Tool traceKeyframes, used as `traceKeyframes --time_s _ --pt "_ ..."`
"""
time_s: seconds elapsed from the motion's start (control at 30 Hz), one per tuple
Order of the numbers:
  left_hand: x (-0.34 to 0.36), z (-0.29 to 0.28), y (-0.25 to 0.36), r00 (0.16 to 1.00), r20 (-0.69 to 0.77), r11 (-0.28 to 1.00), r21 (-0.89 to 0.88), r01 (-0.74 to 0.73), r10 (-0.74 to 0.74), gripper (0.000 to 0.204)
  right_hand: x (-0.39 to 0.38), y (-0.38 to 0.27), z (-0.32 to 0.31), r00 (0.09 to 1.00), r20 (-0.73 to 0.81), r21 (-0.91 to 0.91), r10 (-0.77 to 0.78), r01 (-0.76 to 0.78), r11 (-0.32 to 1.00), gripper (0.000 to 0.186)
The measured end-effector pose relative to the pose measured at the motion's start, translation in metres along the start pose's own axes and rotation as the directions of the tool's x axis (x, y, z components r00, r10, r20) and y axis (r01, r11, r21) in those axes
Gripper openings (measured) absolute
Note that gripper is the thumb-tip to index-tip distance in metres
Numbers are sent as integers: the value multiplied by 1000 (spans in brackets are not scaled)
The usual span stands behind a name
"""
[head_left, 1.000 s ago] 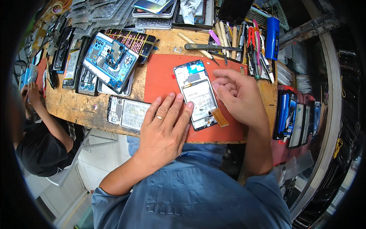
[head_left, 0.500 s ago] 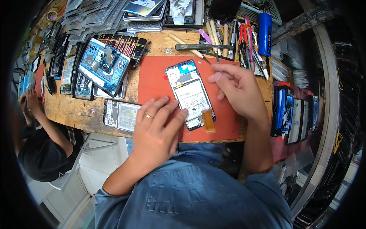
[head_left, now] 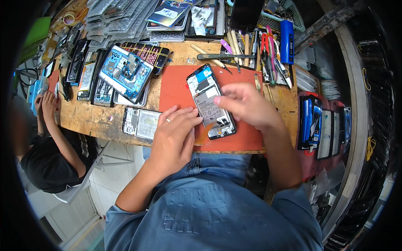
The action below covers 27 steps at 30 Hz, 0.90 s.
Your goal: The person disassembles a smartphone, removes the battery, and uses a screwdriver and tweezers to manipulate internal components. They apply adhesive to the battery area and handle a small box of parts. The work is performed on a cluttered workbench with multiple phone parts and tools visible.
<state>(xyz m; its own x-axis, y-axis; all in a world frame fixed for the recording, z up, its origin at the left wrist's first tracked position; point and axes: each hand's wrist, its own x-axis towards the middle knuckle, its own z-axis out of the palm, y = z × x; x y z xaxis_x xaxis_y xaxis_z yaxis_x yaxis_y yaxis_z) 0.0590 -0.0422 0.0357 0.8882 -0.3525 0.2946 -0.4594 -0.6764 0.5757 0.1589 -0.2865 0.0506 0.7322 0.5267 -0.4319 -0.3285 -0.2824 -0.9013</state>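
Observation:
An opened smartphone (head_left: 204,85) lies tilted on an orange-red work mat (head_left: 171,83), its battery (head_left: 208,109) and inner parts bare. The fingers of my left hand (head_left: 172,136) grip its lower left edge. Beside that hand's thumb, an amber ribbon cable (head_left: 203,136), smeared by motion, runs off the phone's lower end. My right hand (head_left: 247,103) hovers over the phone's right side, thumb tip at the battery. Its curled fingers are blurred, and whether anything is between them does not show. A second opened phone frame (head_left: 142,122) lies left of my left hand.
Several stacked phones, one a blue phone shell (head_left: 125,71), stand at the left. Wooden-handled tools (head_left: 246,44) and a blue cylinder (head_left: 287,42) are at the back right. Bubble-wrap packs (head_left: 113,21) pile up behind. Another person's hands (head_left: 47,104) rest at the bench's far left.
My right hand has come left and down over the phone. The ribbon cable has swung from the phone's lower right to its lower left. The view has shifted slightly.

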Motion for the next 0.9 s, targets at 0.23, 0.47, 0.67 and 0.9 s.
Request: traceKeyframes --time_s 0.23,0.47,0.67,0.9 --pt "49 8 11 816 -130 455 -873 175 -563 23 1 15 13 869 -24 281 -495 481 830 31" --pt "63 10 0 930 5 489 -850 197 -367 21 2 17 19 835 -198 231 -513 548 804 33" --pt "74 18 19 857 65 234 -949 211 -512 21 3 17 23 801 -302 280 -517 593 755 32" --pt "52 12 0 928 139 538 -781 317 -345 16 -3 14 28 754 -357 118 -552 622 774 31"
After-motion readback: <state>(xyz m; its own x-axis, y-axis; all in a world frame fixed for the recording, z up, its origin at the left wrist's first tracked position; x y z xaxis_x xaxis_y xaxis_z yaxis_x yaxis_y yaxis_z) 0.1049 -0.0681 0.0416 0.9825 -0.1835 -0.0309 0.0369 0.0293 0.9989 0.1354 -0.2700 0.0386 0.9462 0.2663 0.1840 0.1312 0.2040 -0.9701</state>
